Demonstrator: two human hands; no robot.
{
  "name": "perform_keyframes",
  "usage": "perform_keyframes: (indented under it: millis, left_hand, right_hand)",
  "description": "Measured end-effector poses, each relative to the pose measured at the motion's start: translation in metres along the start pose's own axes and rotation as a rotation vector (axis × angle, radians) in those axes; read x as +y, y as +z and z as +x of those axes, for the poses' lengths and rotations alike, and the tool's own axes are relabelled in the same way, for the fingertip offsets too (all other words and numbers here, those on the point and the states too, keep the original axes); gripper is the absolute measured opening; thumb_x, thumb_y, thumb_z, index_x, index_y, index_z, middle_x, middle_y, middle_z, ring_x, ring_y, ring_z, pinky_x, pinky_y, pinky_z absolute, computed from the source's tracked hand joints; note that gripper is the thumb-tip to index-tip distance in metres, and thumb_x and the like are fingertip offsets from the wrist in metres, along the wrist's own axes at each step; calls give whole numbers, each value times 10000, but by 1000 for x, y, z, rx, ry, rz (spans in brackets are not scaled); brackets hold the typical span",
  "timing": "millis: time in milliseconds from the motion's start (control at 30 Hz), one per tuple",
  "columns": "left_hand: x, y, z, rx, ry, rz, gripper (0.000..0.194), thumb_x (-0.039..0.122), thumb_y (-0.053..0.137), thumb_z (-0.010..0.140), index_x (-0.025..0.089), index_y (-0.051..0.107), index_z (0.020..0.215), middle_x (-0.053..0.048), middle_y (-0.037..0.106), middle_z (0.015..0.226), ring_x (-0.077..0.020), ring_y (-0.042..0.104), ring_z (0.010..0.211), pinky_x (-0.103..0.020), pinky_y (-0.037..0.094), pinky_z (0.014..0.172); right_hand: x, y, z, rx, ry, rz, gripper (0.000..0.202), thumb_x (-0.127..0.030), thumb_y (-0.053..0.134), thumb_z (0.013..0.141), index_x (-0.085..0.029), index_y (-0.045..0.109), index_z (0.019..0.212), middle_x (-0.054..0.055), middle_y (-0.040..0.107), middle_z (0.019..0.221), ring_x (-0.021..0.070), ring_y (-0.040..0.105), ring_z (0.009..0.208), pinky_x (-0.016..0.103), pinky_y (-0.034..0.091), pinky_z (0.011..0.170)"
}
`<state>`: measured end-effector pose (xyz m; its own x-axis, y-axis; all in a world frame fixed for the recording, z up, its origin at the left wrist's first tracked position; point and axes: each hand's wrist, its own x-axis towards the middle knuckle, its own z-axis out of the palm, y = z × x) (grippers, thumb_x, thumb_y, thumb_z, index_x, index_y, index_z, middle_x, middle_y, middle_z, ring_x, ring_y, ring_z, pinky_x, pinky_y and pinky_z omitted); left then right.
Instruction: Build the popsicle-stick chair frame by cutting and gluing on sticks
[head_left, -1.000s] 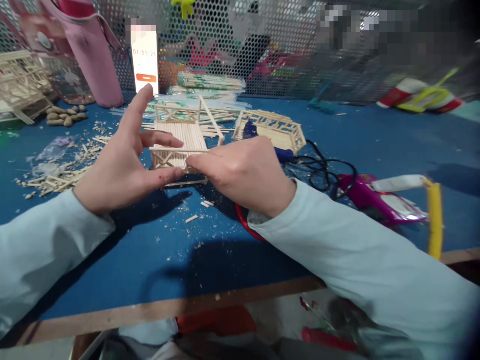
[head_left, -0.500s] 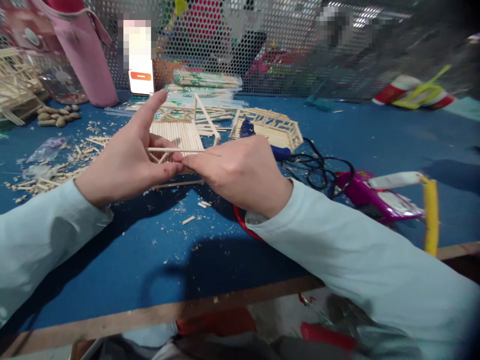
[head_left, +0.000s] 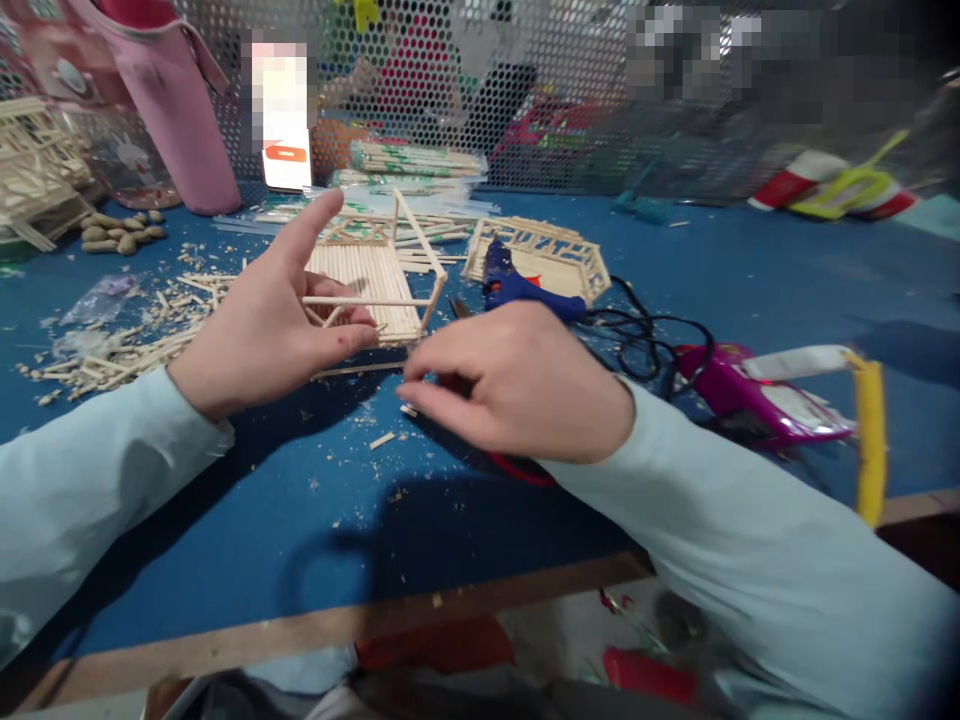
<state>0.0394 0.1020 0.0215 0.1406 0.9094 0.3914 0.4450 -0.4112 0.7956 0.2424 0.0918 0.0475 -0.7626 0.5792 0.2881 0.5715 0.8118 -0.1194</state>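
Head view: the model of pale sticks sits left of centre in the frame, its slatted floor facing up. My left hand pinches its near side, thumb in front and a finger behind the low lattice, while my forefinger points up toward the top of the frame. My right hand, at the centre, is just beside the model's near right corner; its thumb and forefinger curve toward each other, tips close, and I cannot tell whether anything is between them.

Beyond that hand, right of centre, a blue glue gun lies in front of a second stick frame. Stick scraps litter the table at the left, with peanuts above them. In the upper left, a lit phone stands near a pink bottle; wrapped sticks lie at upper centre.
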Motion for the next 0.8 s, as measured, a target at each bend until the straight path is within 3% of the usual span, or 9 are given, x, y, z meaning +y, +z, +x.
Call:
perform_keyframes:
  millis: [167, 333, 500, 600, 800]
  left_hand:
    - [-3, 1, 0, 1, 37, -72, 1000, 161, 758, 605, 135, 256, 1469, -38, 675, 790, -204, 704, 764, -306, 593, 619]
    - [-4, 2, 0, 10, 22, -103, 1002, 185, 760, 589, 158, 270, 1463, -56, 686, 847, -204, 703, 777, -292, 594, 612]
    - [-1, 2, -2, 10, -16, -102, 971, 157, 734, 614, 183, 271, 1468, -39, 679, 794, -219, 709, 786, -299, 601, 625]
    - [-4, 2, -1, 12, 11, -113, 975, 157, 747, 604, 170, 282, 1461, -26, 675, 755, -213, 709, 785, -290, 595, 620]
    - [-8, 1, 0, -1, 38, -102, 991, 231, 751, 596, 145, 277, 1463, -81, 676, 909, -206, 696, 811, -281, 584, 593]
  right_hand:
    - [-13, 17, 2, -268, -48, 20, 218, -319, 551, 897, -210, 740, 885, 39, 705, 889, 141, 608, 764, 257, 285, 567]
    - [-14, 18, 5, -355, -115, -8, 242, -250, 507, 912, -207, 731, 830, 35, 674, 853, 147, 594, 763, 283, 242, 541]
    - [-11, 14, 4, -390, -92, 76, 211, -191, 520, 896, -185, 728, 863, 40, 675, 871, 151, 603, 789, 269, 321, 605]
    - [-7, 12, 3, -302, -85, 180, 185, -173, 512, 902, -149, 694, 878, 46, 688, 884, 140, 603, 792, 253, 363, 655]
    - [7, -2, -1, 67, 31, 228, 112, -144, 539, 871, -136, 650, 859, 1, 672, 735, 91, 556, 641, 219, 377, 642]
